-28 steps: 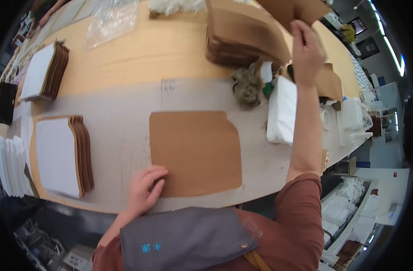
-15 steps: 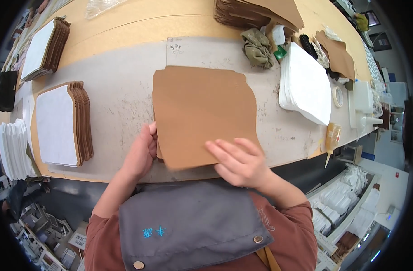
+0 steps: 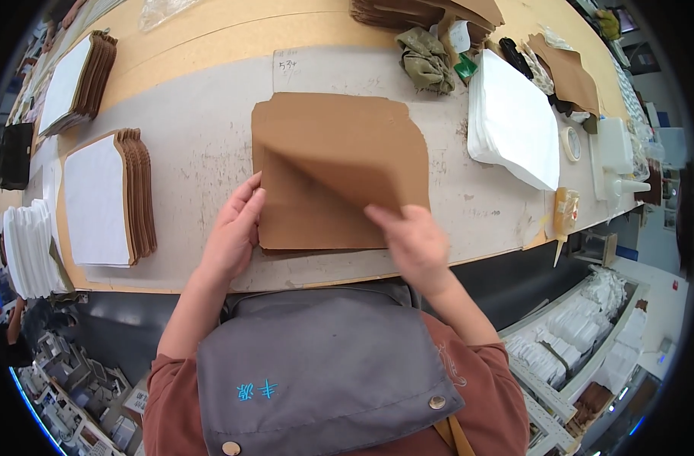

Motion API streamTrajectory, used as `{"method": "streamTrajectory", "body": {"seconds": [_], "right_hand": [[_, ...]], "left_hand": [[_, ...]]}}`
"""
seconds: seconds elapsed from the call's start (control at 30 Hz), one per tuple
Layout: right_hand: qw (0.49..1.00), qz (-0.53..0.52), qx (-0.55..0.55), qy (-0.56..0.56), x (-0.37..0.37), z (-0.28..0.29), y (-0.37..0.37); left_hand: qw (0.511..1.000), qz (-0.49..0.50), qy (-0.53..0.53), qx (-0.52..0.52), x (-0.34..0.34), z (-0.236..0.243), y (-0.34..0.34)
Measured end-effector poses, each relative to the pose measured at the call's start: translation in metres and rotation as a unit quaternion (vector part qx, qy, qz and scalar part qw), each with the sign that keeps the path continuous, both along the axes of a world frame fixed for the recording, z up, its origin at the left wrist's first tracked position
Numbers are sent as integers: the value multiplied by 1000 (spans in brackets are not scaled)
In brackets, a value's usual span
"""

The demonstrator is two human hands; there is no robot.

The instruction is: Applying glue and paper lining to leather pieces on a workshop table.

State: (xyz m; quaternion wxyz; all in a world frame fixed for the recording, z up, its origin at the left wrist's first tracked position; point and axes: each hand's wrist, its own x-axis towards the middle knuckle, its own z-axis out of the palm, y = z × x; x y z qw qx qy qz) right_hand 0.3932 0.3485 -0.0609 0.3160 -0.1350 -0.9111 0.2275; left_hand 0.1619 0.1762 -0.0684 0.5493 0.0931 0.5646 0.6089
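Observation:
A stack of thin brown leather-like sheets (image 3: 316, 220) lies before me on the grey table covering. Its top sheet (image 3: 339, 140) is bent up along a slanting line, its raised part blurred by motion. With fingers closed, my right hand (image 3: 419, 243) has hold of that sheet near the right-hand side. At the left edge of the stack, my left hand (image 3: 239, 224) grips the sheets, thumb and fingertips against the border. The tips of some left fingers are hidden.
Brown stacks topped with white (image 3: 96, 201) stand at the left, beside white sheets (image 3: 29, 251). To the right are a white stack (image 3: 514, 121), a tape roll (image 3: 570, 144) and a glue bottle (image 3: 565, 213). A crumpled olive cloth (image 3: 425, 61) lies farther back.
My right hand has gone from lying over the top sheet's near edge to lifting the sheet, which now bends up. My left hand has moved slightly up along the left edge.

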Motion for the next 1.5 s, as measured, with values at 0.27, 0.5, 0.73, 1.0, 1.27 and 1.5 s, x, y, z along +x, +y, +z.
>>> {"method": "streamTrajectory", "body": {"seconds": [0.27,0.5,0.73,1.0,1.27,1.5], "right_hand": [[961,-188,170,108,2,73,58],[969,15,234,-75,-21,63,33],[966,115,166,-159,-16,12,-16],[984,92,75,-134,-18,2,-28],[998,-9,-5,-55,-19,1,-7],[730,-63,-605,312,9,48,28]], "left_hand": [[998,-25,48,12,1,3,5],[998,-23,55,17,3,5,0],[1000,4,-8,14,9,12,1],[999,11,-13,35,14,17,5],[997,-65,43,29,18,56,18],[996,-53,-23,64,13,20,26]]}}
